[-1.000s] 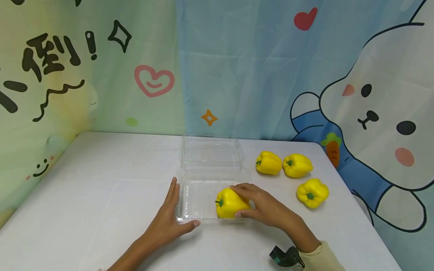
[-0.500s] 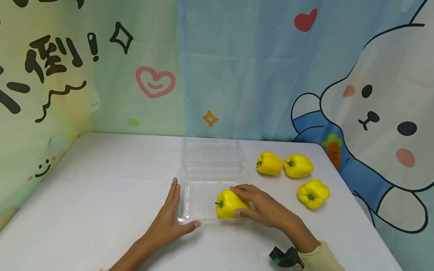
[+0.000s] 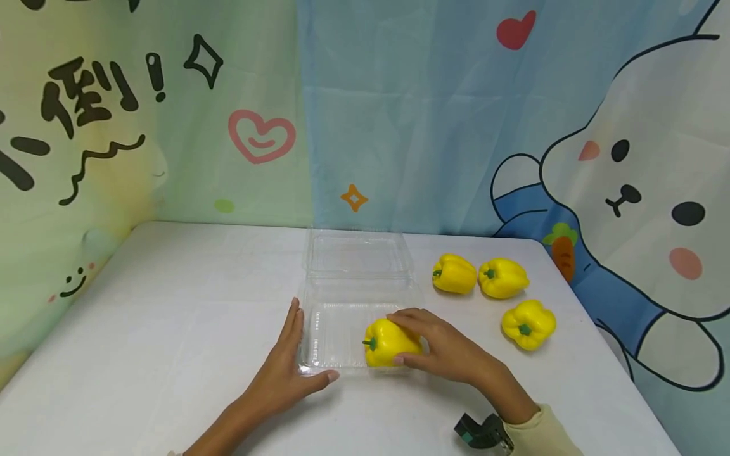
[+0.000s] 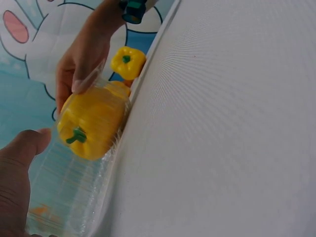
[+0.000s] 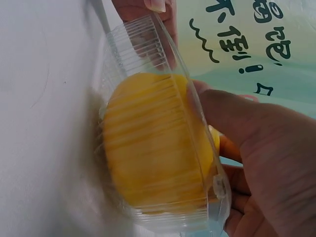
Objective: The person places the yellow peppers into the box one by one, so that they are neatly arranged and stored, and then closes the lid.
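Yellow bell peppers number four in the head view: one held pepper (image 3: 390,342) lies inside the clear plastic clamshell box (image 3: 336,329), and three loose peppers (image 3: 454,273) (image 3: 503,278) (image 3: 527,325) sit on the white table (image 3: 171,329), well to the right of the right hand (image 3: 441,345). The box, one only, has its lid (image 3: 356,253) folded open beyond the hands. The right hand curls around the pepper, whose green stem points toward the left hand (image 3: 288,367); that hand lies flat, fingers straight along the box's left edge.

Left wrist view: the glossy pepper (image 4: 94,126) lies beside the thumb (image 4: 24,145).

Right wrist view: the pepper (image 5: 153,143) shows through the ribbed wall (image 5: 148,59), gripped by the fingers (image 5: 242,128).
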